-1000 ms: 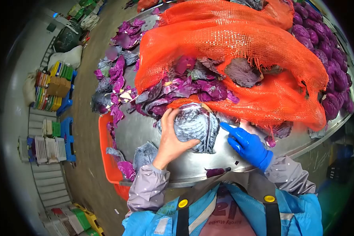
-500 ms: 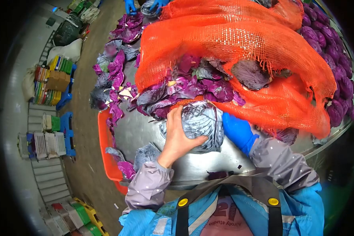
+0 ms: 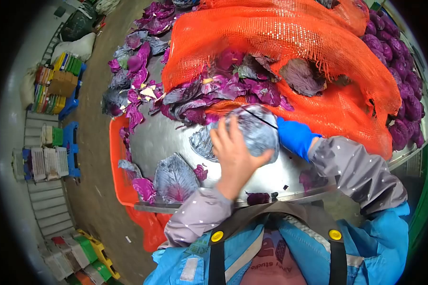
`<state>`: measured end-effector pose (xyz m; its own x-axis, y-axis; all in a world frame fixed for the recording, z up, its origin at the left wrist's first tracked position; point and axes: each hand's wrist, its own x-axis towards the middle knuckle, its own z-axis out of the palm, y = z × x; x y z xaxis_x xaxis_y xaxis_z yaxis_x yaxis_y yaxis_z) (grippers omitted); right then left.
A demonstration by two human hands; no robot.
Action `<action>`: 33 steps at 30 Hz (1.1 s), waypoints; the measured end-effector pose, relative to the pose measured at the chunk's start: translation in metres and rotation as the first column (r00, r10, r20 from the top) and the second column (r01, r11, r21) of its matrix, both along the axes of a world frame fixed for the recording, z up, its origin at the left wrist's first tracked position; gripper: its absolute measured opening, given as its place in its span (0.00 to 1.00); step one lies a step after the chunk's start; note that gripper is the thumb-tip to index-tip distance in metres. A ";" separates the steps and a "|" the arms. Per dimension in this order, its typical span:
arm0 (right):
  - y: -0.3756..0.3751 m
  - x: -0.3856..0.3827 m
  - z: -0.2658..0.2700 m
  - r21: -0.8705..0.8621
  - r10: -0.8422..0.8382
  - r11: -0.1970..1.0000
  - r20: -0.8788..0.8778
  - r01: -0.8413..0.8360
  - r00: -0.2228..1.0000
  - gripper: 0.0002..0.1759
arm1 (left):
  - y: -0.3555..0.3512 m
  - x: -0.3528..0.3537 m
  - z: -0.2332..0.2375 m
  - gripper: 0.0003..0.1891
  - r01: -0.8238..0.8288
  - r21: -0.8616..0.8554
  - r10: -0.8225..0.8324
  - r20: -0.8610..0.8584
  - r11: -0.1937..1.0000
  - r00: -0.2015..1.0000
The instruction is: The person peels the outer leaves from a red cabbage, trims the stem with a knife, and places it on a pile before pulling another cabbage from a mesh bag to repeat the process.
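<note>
A red cabbage [image 3: 257, 128] with pale grey-purple outer leaves sits on the metal table, slightly blurred. My bare left hand [image 3: 235, 152] presses on its near left side, fingers spread over it and thumb along the front. On the cabbage's right is my right hand [image 3: 294, 137] in a blue glove, closed around what looks like a thin dark knife [image 3: 259, 117]. Its blade lies across the top of the cabbage; the handle is hidden in the glove. Beside my left hand lies a loose grey leaf [image 3: 202, 143], partly under the cabbage.
Orange mesh sacks [image 3: 271, 35] cover the far table, with trimmed purple leaves [image 3: 199, 97] in front. More leaves, including a large one [image 3: 176, 178], lie near the metal table's [image 3: 147, 126] left edge by an orange bin [image 3: 119, 166]. Peeled cabbages [image 3: 404, 90] are piled at right.
The knife now shows across the cabbage, which has turned or tilted. My left hand has shifted right with fingers more spread. A co-worker's blue-gloved hands at the top have left view.
</note>
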<state>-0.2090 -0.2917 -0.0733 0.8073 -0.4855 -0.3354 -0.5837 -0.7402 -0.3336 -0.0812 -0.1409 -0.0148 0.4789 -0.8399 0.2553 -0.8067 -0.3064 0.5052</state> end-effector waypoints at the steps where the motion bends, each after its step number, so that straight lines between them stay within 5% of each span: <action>1: -0.003 -0.006 -0.010 0.040 -0.018 0.999 0.033 0.016 0.999 0.20 | 0.002 -0.014 0.002 0.56 -0.041 0.046 0.038 0.073 0.998 0.997; 3: -0.005 -0.006 -0.001 0.084 -0.093 0.992 -0.052 0.097 0.994 0.21 | 0.006 -0.021 -0.003 0.58 -0.008 0.031 0.005 0.088 0.999 0.996; 6: 0.002 -0.012 0.002 0.038 0.036 0.999 -0.035 -0.035 0.999 0.17 | 0.019 0.006 -0.011 0.58 0.069 -0.067 -0.073 -0.052 0.995 0.996; 9: 0.015 -0.005 0.024 0.193 -0.066 0.981 0.201 0.027 0.977 0.15 | 0.043 0.061 -0.024 0.52 0.092 -0.218 -0.164 -0.340 0.972 0.926; 13: 0.042 0.000 0.008 0.130 -0.016 0.991 0.208 -0.012 0.978 0.14 | 0.057 0.074 -0.013 0.49 0.147 -0.151 -0.195 -0.385 0.978 0.902; 15: 0.057 -0.002 0.011 0.096 0.003 0.995 0.161 -0.019 0.987 0.15 | 0.045 0.065 -0.004 0.46 -0.115 -0.085 0.023 -0.701 0.990 0.713; 16: 0.059 -0.005 0.003 0.078 0.016 0.997 0.149 -0.028 0.989 0.17 | 0.038 0.056 -0.004 0.42 -0.069 -0.077 0.030 -0.424 0.995 0.905; 19: 0.038 -0.001 0.014 -0.117 0.015 0.993 0.131 0.001 0.991 0.15 | 0.030 0.046 -0.009 0.37 -0.105 -0.126 0.074 -0.231 0.986 0.970; 21: 0.018 0.003 -0.011 -0.324 0.129 0.943 0.163 -0.071 0.978 0.11 | 0.022 0.038 -0.009 0.35 -0.145 -0.151 0.118 -0.175 0.978 0.977; 23: -0.014 0.001 -0.047 -0.288 0.197 0.951 0.275 -0.115 0.941 0.06 | 0.023 0.038 -0.008 0.36 -0.122 -0.129 0.101 -0.159 0.984 0.982; 25: -0.035 0.015 -0.036 -0.299 0.239 0.937 0.165 -0.182 0.957 0.06 | 0.035 0.034 -0.004 0.38 -0.014 -0.151 -0.008 -0.142 0.988 0.990; 27: -0.063 0.028 -0.044 -0.238 0.321 0.920 -0.001 -0.312 0.947 0.13 | 0.049 0.033 -0.013 0.40 0.008 -0.157 -0.034 -0.167 0.988 0.985; 28: -0.073 0.033 -0.048 -0.233 0.141 0.968 0.183 -0.097 0.973 0.15 | 0.057 0.041 -0.016 0.41 0.051 -0.181 -0.107 -0.315 0.982 0.943; 30: -0.100 0.046 -0.027 -0.266 0.083 0.963 0.156 -0.039 0.984 0.15 | 0.076 0.056 -0.019 0.44 0.080 -0.206 -0.182 -0.547 0.975 0.817; 32: -0.102 0.051 0.003 -0.298 0.019 0.954 0.144 0.025 0.989 0.15 | 0.095 0.066 -0.019 0.44 0.053 -0.133 -0.123 -0.591 0.990 0.798; 33: -0.092 0.053 0.020 -0.178 0.016 0.984 0.177 0.016 0.984 0.17 | 0.102 0.071 -0.018 0.45 0.031 -0.061 -0.063 -0.637 0.998 0.768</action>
<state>-0.1560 -0.3834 -0.0535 0.8461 -0.5244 -0.0949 -0.5271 -0.7971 -0.2947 -0.0104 -0.0385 -0.0325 0.5055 -0.8609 -0.0577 -0.3058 -0.2413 0.9210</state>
